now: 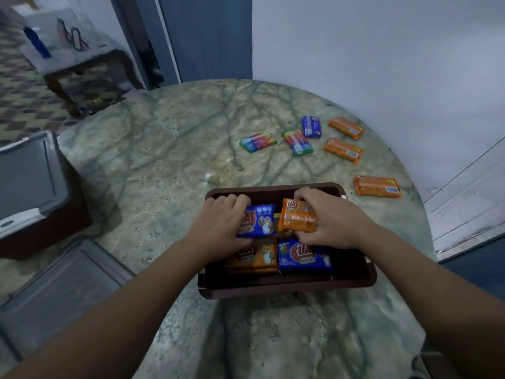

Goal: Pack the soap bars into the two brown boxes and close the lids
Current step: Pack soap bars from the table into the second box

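Observation:
A brown box (355, 280) lies open on the marble table in front of me. Inside it, near its front wall, lie an orange soap bar (255, 259) and a blue soap bar (303, 255). My left hand (218, 228) grips a blue soap bar (259, 221) over the box's back left. My right hand (328, 217) holds an orange soap bar (297, 218) beside it, tilted. Farther back on the table lie loose bars: two rainbow-wrapped ones (258, 142) (297, 142), a blue one (311, 127) and three orange ones (345, 128) (343, 150) (378, 186).
The round marble table (169, 149) ends against a white wall on the right. At the left stands a second brown box (41, 231) under a grey lid (30, 179); another grey lid (62, 294) lies nearer me. A small side table (82, 58) stands on the patterned floor beyond.

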A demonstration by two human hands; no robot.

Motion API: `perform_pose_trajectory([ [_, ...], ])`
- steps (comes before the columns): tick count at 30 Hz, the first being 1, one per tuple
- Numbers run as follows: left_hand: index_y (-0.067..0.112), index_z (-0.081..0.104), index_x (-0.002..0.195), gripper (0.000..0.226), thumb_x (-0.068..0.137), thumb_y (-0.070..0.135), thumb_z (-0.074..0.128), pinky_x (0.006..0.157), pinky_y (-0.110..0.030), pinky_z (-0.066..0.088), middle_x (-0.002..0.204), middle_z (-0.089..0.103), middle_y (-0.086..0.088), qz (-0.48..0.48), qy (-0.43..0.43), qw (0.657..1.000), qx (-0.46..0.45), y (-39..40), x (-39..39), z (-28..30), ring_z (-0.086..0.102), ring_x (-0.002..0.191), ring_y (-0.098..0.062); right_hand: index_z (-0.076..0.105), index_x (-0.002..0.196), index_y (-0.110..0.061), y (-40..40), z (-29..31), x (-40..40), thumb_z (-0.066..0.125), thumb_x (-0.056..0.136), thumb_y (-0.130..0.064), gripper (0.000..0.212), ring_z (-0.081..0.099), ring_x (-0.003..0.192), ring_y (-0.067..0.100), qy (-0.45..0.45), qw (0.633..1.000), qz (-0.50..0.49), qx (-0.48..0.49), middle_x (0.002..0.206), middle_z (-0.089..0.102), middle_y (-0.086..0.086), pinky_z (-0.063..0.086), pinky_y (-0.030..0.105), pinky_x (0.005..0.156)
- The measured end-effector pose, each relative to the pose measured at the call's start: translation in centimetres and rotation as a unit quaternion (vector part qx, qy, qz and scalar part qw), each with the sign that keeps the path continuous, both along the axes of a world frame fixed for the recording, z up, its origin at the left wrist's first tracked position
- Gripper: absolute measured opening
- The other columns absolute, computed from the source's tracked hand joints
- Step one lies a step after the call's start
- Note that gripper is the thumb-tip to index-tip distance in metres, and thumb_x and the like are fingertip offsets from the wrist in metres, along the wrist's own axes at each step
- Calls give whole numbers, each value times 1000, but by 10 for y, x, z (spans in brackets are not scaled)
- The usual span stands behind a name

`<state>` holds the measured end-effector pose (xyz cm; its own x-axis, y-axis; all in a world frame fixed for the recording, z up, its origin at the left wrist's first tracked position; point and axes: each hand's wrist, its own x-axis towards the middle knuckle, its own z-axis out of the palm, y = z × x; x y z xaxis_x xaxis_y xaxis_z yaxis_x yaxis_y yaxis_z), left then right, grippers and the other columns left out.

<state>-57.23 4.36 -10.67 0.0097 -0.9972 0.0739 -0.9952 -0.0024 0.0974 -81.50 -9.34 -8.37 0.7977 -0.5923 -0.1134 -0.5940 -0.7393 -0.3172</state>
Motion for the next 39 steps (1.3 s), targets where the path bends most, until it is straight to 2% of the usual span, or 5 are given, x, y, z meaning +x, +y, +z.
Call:
perform_pose_trajectory([
  [11,22,37,137,78,79,70,57,94,-39,41,120,49,-1,26,-100,994,45,-9,-6,-4,49,105,-23,35,155,-41,-1,-14,4,56,86,-72,78,48,121,13,88,992,28,-81,136,48,-11,50,35,92],
  [23,29,41,148,77,82,62,62,103,-38,35,131,48,2,21,-52,998,14,-1,-5,-6,46,118,-20,39,152,-49,-1,-15,3,40,95,-72,61,48,123,11,63,996,32,-62,143,53,-12,50,39,94],
  [27,35,53,138,57,87,61,60,101,-37,33,127,51,6,13,-38,999,22,1,-6,-5,51,114,-17,42,151,-46,1,-14,2,34,101,-67,55,55,122,11,33,998,25,-45,142,56,-11,52,37,93],
  [35,37,58,135,51,89,61,60,97,-38,35,124,54,7,13,-40,999,12,-1,-5,-7,50,111,-18,55,137,-35,-6,-17,-1,34,107,-55,41,67,100,11,-58,997,-53,4,116,72,-10,55,35,77],
  [39,38,59,132,51,85,59,64,96,-37,34,122,55,8,6,-23,1000,11,-1,-4,-5,50,110,-17,56,138,-42,-10,-16,5,29,106,-59,45,65,108,8,-8,999,-36,-1,122,70,-16,51,31,79],
])
